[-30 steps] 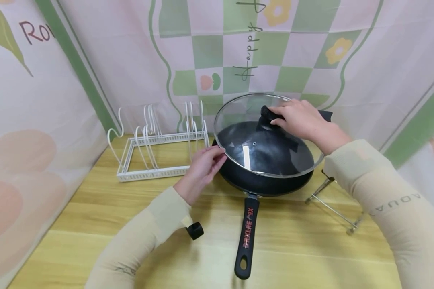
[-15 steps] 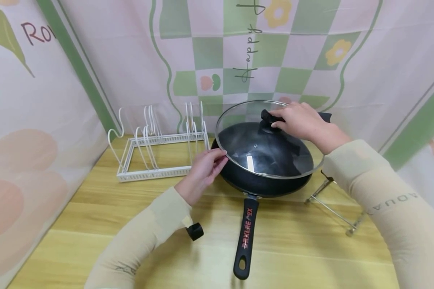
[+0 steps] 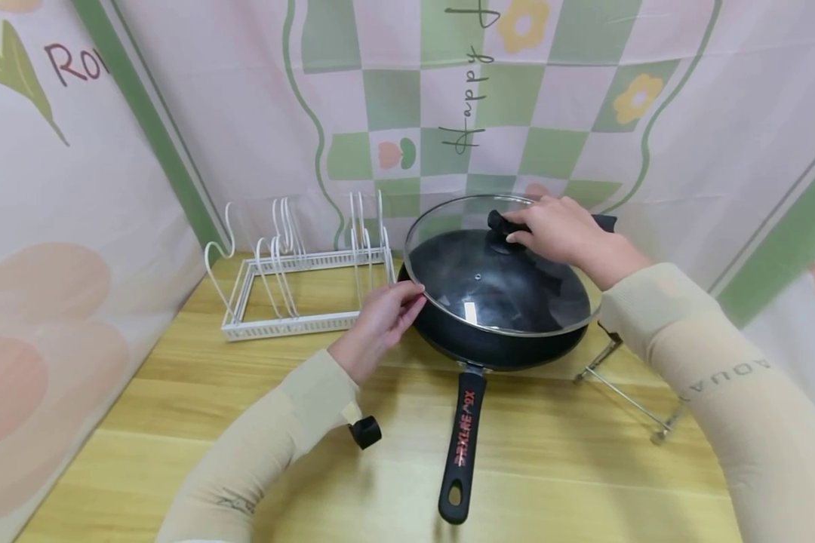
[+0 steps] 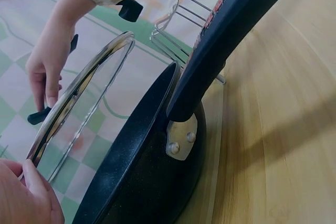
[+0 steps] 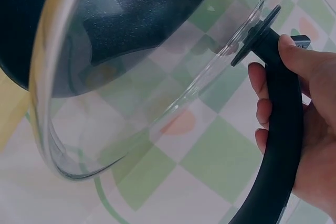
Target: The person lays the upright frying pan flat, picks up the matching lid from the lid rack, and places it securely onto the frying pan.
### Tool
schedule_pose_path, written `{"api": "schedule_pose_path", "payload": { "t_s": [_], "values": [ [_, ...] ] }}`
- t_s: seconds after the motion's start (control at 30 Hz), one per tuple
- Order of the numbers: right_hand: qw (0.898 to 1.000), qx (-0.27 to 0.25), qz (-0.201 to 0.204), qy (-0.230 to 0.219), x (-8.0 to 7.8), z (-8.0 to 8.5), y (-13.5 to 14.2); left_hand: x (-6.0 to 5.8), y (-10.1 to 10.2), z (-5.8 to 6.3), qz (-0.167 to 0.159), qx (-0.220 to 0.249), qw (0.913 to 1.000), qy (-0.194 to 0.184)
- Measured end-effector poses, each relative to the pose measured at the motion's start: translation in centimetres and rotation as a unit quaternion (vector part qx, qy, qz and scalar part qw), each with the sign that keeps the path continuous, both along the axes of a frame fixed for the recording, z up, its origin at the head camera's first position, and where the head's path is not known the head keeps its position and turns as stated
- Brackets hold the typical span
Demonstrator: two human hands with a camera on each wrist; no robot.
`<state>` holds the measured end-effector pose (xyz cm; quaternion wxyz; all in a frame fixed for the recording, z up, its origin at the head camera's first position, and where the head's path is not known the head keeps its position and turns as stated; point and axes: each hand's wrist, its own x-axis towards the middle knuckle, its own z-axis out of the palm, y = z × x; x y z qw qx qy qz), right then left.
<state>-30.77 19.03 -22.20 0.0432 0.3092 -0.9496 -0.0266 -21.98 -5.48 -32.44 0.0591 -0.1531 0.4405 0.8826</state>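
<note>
A glass lid (image 3: 496,279) with a metal rim is held tilted over a black frying pan (image 3: 499,353); the left wrist view shows a gap between the lid's rim (image 4: 79,85) and the pan's edge. My right hand (image 3: 560,230) grips the lid's black handle (image 5: 283,114), fingers wrapped round it in the right wrist view. At the lid's left side my left hand (image 3: 383,320) pinches the rim between thumb and fingers. The pan's long black handle (image 3: 465,445), with red lettering, points toward me.
A white wire rack (image 3: 288,326) stands left of the pan on the wooden table (image 3: 550,483). To the right is a metal wire stand (image 3: 628,396), partly behind my right sleeve. Patterned cloth (image 3: 448,98) hangs close behind the pan.
The lid's far edge has come down a little toward the pan, and my right hand has lowered with it. My left hand keeps its pinch on the rim, nearly still.
</note>
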Motion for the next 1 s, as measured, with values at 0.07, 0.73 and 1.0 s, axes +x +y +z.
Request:
{"api": "schedule_pose_path", "payload": {
  "t_s": [0.07, 0.73, 1.0],
  "values": [
    [1.0, -0.001, 0.001, 0.0, -0.1, -0.1, -0.1, -0.1, -0.1, -0.1, 0.001, 0.001, 1.0, -0.001],
    [1.0, -0.004, 0.0, -0.006, -0.2, -0.7, -0.4, -0.6, -0.5, -0.5, 0.016, 0.008, 0.9998, -0.011],
    [1.0, -0.005, 0.003, -0.01, 0.0, -1.1, -0.5, -0.6, -0.6, -0.9, 0.016, 0.008, 0.9998, -0.008]
  ]
}}
